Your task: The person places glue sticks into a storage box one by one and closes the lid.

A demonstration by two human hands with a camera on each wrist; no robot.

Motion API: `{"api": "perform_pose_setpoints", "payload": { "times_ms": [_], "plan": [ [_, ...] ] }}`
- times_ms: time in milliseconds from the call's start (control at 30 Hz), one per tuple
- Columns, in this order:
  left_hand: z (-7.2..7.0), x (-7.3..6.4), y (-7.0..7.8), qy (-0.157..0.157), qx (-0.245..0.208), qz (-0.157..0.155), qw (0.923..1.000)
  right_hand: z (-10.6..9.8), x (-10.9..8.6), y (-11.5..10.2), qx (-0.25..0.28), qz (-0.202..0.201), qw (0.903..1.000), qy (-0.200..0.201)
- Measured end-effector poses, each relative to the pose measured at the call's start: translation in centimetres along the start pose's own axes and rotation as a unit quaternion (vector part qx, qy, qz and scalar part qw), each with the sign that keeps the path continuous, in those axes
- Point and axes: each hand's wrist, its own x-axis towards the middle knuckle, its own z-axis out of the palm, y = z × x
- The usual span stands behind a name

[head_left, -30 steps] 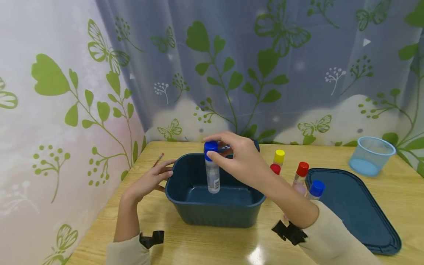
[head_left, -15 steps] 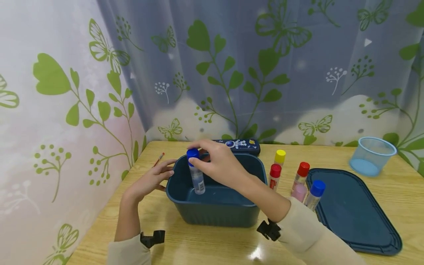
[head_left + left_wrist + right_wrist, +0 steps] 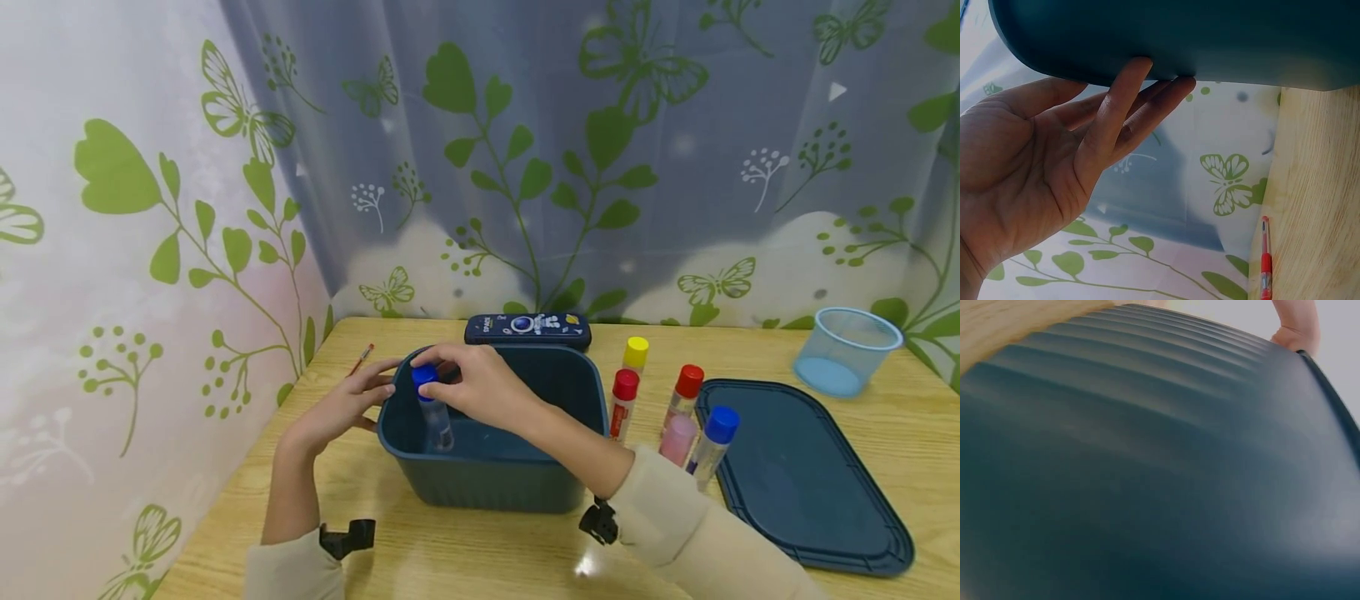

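A clear glue stick with a blue cap (image 3: 439,429) stands slightly tilted inside the dark teal bin (image 3: 495,485), near its left end. My right hand (image 3: 483,385) pinches its cap between thumb and fingers. At the bin's left end, my left hand (image 3: 336,415) rests against the outside wall. In the left wrist view, the left hand (image 3: 1041,156) has its fingers extended, their tips touching the bin wall (image 3: 1179,37). The bin's ribbed side (image 3: 1135,456) fills most of the right wrist view, which does not show the right hand.
Several glue sticks stand right of the bin, among them a red-capped one (image 3: 624,404) and a pink one (image 3: 678,440). A dark lid (image 3: 810,475) lies beyond them, with a blue translucent cup (image 3: 843,358) behind. A pencil case (image 3: 528,330) and a red pen (image 3: 362,358) lie behind the bin.
My right hand has moved left and lowered the blue-capped glue stick deeper into the bin, toward its left end. The left hand has stayed on the bin.
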Motion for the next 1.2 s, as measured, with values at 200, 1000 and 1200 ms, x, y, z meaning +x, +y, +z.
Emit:
{"api": "perform_pose_setpoints", "payload": {
  "times_ms": [200, 1000, 1200],
  "plan": [
    [0.0, 0.0, 0.2, -0.001, 0.007, -0.001, 1.0000, 0.3, 0.1, 1.1, 0.011, 0.035, 0.9989, -0.028],
    [-0.1, 0.0, 0.1, -0.001, -0.003, 0.006, 1.0000, 1.6, 0.4, 2.5, 0.035, 0.078, 0.9895, -0.116],
    [0.0, 0.1, -0.2, -0.002, -0.008, 0.000, 1.0000, 1.9, 0.4, 2.6, 0.031, 0.076, 0.9892, -0.122]
  ]
}}
